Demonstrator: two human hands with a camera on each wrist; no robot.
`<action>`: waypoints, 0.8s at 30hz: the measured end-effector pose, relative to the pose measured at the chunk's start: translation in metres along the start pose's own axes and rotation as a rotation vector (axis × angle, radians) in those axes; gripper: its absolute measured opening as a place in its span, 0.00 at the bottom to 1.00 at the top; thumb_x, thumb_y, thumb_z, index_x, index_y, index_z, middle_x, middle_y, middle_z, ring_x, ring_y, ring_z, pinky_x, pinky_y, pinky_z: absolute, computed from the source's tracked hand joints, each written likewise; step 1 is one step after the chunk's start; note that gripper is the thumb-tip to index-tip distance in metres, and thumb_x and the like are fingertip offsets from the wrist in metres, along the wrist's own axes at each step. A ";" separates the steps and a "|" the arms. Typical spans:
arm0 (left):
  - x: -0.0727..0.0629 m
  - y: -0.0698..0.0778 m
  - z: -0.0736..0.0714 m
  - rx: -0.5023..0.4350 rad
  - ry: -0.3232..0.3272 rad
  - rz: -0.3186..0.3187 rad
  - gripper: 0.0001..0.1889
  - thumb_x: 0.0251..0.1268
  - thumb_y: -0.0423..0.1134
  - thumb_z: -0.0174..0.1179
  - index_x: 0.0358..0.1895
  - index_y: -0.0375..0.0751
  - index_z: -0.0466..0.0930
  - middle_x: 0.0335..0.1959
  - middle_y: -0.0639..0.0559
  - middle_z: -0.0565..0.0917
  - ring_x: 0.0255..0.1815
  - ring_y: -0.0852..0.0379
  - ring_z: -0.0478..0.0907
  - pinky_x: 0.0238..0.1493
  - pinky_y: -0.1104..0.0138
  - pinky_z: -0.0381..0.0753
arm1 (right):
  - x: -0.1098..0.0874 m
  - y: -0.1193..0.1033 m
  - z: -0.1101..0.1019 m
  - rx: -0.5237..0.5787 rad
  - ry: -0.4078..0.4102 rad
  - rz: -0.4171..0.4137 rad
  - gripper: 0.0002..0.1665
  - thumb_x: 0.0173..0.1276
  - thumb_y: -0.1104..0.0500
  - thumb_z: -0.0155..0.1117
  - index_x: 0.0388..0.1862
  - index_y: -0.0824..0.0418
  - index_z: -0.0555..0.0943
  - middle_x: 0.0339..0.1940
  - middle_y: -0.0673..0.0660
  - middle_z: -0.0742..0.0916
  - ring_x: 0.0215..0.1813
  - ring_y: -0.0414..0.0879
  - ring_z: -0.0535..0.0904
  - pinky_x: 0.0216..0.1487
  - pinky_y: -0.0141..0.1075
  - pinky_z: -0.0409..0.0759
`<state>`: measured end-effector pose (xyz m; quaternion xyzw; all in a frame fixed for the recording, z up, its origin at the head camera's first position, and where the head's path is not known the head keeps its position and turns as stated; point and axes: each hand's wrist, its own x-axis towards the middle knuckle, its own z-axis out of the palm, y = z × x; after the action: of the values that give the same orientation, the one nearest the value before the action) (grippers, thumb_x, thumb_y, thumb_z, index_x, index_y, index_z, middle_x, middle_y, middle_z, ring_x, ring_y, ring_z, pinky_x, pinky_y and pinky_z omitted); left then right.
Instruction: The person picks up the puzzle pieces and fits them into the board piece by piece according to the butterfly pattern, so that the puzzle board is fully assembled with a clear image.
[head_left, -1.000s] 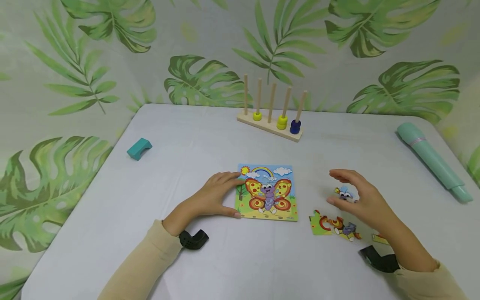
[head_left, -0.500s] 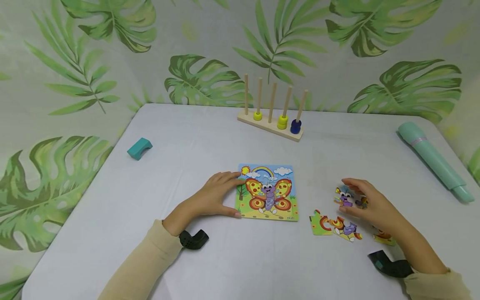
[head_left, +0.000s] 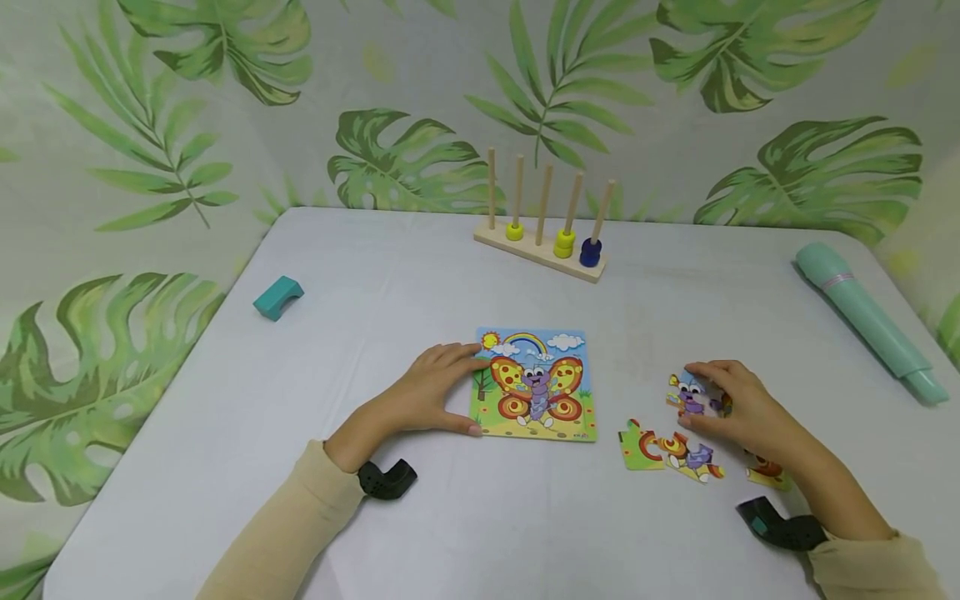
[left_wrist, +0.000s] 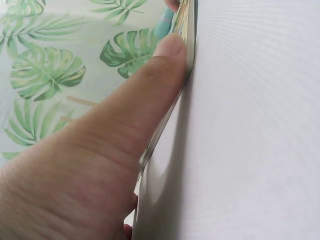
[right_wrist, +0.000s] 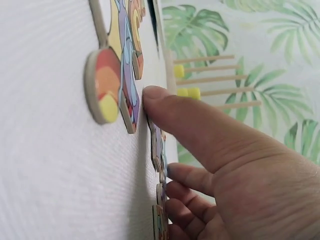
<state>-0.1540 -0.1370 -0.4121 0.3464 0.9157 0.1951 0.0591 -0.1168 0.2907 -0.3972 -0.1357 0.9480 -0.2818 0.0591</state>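
Note:
A square butterfly picture puzzle board (head_left: 536, 387) lies flat on the white table. My left hand (head_left: 416, 387) rests at its left side, fingertips on the upper left edge and thumb at the lower left corner. The left wrist view shows that thumb against the board's rim. Right of the board, my right hand (head_left: 742, 408) holds a puzzle piece (head_left: 691, 397) with the butterfly's face between thumb and fingers, low over the table. A darker piece beside it is partly hidden by the hand. Nearer me lie a green corner piece (head_left: 639, 448) and a body piece (head_left: 696, 460).
Another puzzle piece (head_left: 767, 473) lies by the right wrist, partly covered. At the back stands a wooden peg rack (head_left: 540, 252) with yellow and blue beads. A teal arch block (head_left: 278, 297) lies far left, a mint toy microphone (head_left: 862, 317) far right.
My right hand has come down and slightly right, its thumb and fingers closing in on the face piece, which has shifted and turned a little. My left hand has stayed put.

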 end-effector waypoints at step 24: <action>0.001 -0.001 0.000 0.003 -0.002 0.007 0.48 0.38 0.75 0.54 0.65 0.54 0.60 0.68 0.55 0.54 0.68 0.54 0.46 0.65 0.59 0.42 | 0.022 -0.091 0.010 0.089 0.155 -0.327 0.44 0.43 0.59 0.76 0.59 0.61 0.65 0.44 0.51 0.72 0.47 0.44 0.65 0.47 0.40 0.66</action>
<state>-0.1550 -0.1370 -0.4126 0.3497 0.9148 0.1934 0.0588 -0.1158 0.2053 -0.3563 -0.2629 0.9016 -0.3392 -0.0548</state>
